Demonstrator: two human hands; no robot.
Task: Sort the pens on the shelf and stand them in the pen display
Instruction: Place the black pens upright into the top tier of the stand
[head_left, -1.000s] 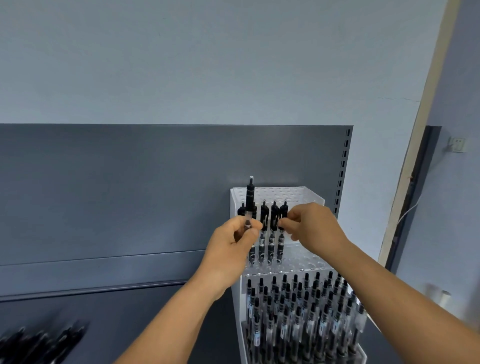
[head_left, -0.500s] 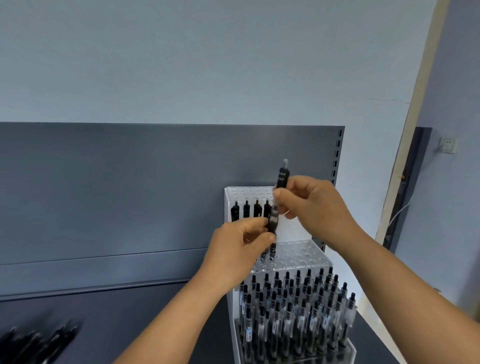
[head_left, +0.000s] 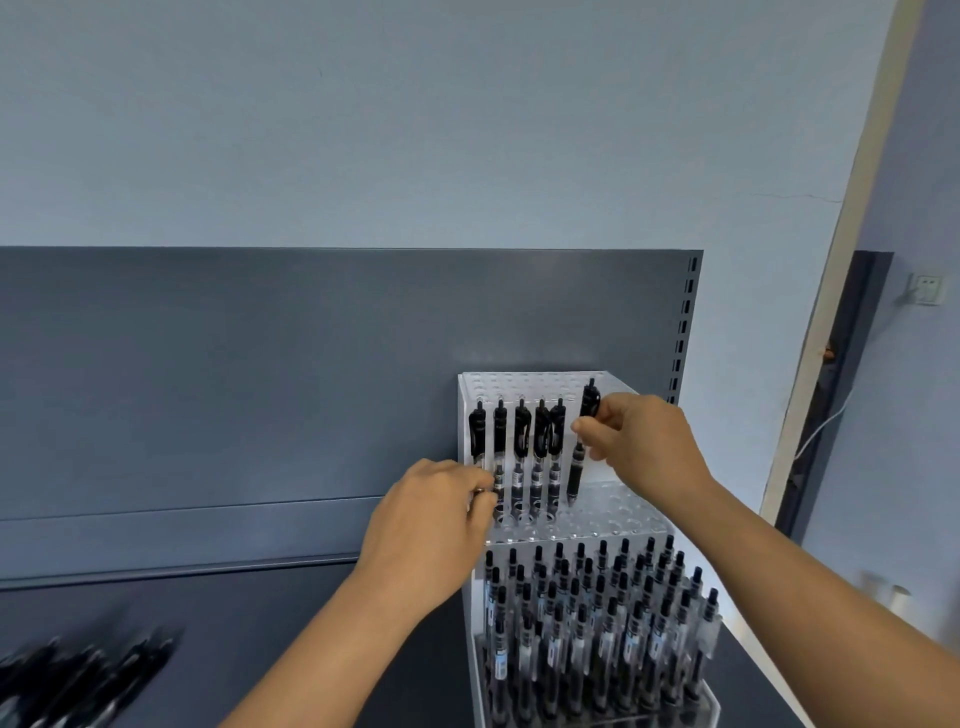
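A clear tiered pen display (head_left: 613, 384) stands on the dark shelf at the right. Several black pens (head_left: 522, 436) stand in a row in its upper tier. My right hand (head_left: 644, 441) pinches another black pen (head_left: 582, 441) upright to the right of that row, its tip just above the holes. My left hand (head_left: 431, 525) is at the tier's left front corner. Its curled fingers cover the lower barrel of the leftmost pen (head_left: 477, 426). Many pens fill the lower tier (head_left: 597, 623).
A blurred heap of loose black pens (head_left: 78, 680) lies on the shelf at the bottom left. The grey back panel (head_left: 260, 374) rises behind the display, with a slotted upright (head_left: 685, 322) at its right end. Beyond that are a wall and a doorway.
My right hand has come down and moved right with its pen, from above the row to beside it near the holes. My left hand has shifted to the row's left end.
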